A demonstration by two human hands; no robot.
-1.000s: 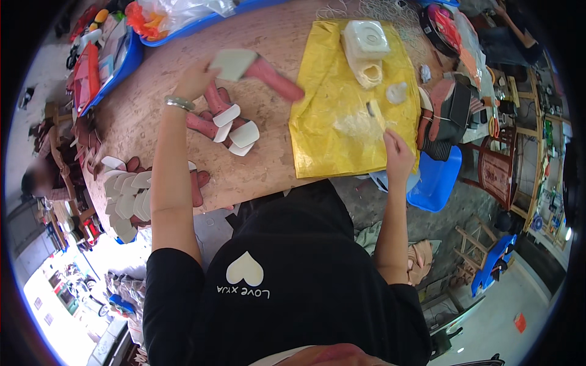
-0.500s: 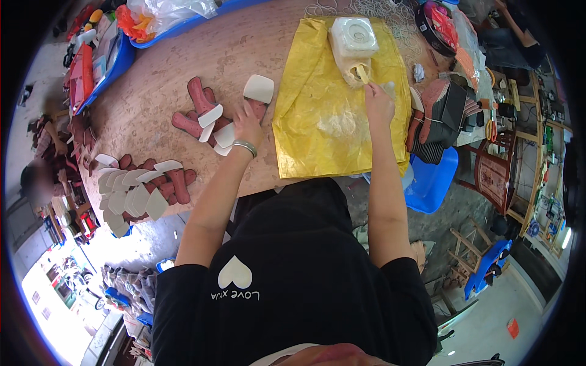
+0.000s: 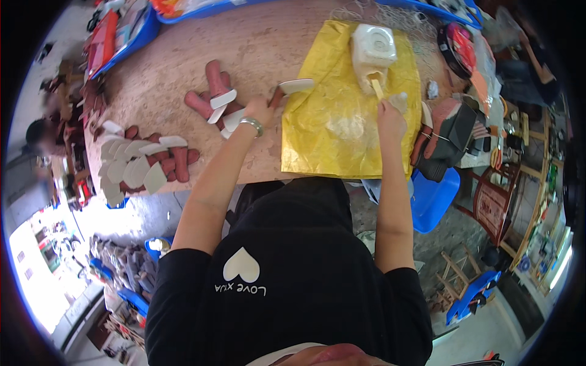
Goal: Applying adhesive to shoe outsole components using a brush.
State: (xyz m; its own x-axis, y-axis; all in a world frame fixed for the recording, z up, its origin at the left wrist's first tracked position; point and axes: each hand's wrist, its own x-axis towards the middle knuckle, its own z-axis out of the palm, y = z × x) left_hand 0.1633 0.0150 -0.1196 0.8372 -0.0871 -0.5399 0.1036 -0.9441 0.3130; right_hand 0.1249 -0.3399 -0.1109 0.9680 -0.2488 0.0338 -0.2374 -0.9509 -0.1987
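Note:
My left hand (image 3: 259, 111) is closed around a reddish-brown insole (image 3: 277, 96) with a white end piece (image 3: 297, 86), lifted at the left edge of a yellow plastic sheet (image 3: 317, 143). My right hand (image 3: 391, 124) grips a flat pale-yellow stick (image 3: 377, 90). The stick's far end is inside the mouth of a whitish plastic jug (image 3: 373, 47) lying on the sheet; its tip is hidden. To the left of my left hand, several similar insoles (image 3: 215, 76) with white ends lie in a loose pile.
Overlapping insoles (image 3: 180, 163) with white ends lie at the table's (image 3: 146, 91) front left. A bundle of dark and reddish sole pieces (image 3: 448, 131) sits right of the sheet. Below it is a blue basin (image 3: 434, 198). Blue trays (image 3: 131, 46) and tangled string (image 3: 406, 21) line the back.
My left hand has taken up an insole and moved right with it, tilting its white end toward the yellow sheet. My right hand keeps the stick in the jug's mouth. The view has shifted slightly.

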